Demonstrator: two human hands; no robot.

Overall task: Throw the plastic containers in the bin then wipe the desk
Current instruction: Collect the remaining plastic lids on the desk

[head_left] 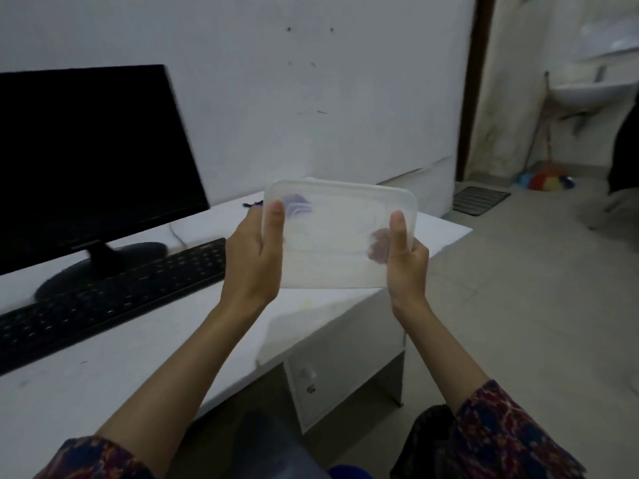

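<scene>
Mid-frame, left hand (254, 252) and right hand (406, 259) grip a clear, seemingly lidded plastic container (337, 236) above the white desk (103, 368).

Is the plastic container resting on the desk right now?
No, both the left hand and right hand hold the plastic container above the desk.

Plastic container (340, 233) is looking translucent, frosted, smooth w/ a soft sheen; fingers are showing thru it as blurs. Desk (103, 368) top is looking like white laminate, smooth, matt-ish, faint smudges. Keyboard (114, 299) is showing as black matt plastic. Monitor (86, 157) screen is looking dark & glossy. Sleeves (501, 430) are looking like printed cloth. Floor (536, 288) is looking like smooth pale tile.
</scene>
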